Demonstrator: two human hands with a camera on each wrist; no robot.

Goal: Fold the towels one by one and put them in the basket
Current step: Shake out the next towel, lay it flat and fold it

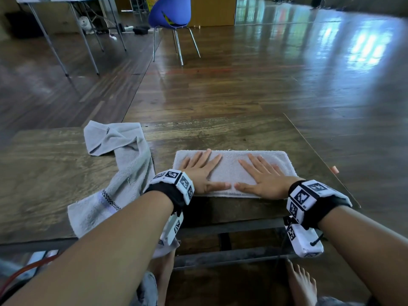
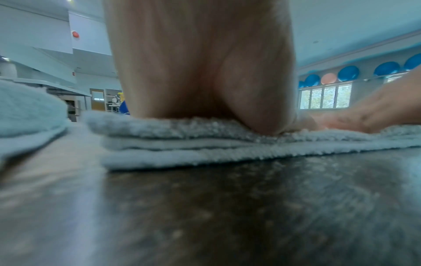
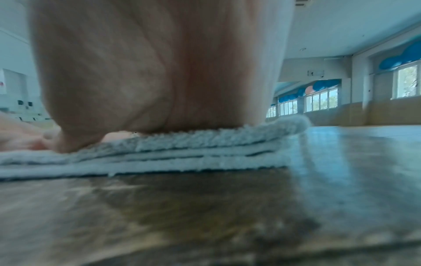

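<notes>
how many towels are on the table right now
2: a folded towel lying flat under both hands near the table's front edge, and an unfolded towel crumpled to its left. No others visible.

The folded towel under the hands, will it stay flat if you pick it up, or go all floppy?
Probably floppy: the folded towel is soft terry in loose stacked layers. Both flat hands, left hand and right hand, press it down, so it may spring open. It likely won't roll.

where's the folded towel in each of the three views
Head: folded towel lies centre-right on the table, under both flat hands.
Left wrist: folded towel spans the middle as stacked layers, under the left hand.
Right wrist: folded towel runs from the left edge to the centre, under the right hand.
Shared landmark: the towel's layered near edge.
</notes>
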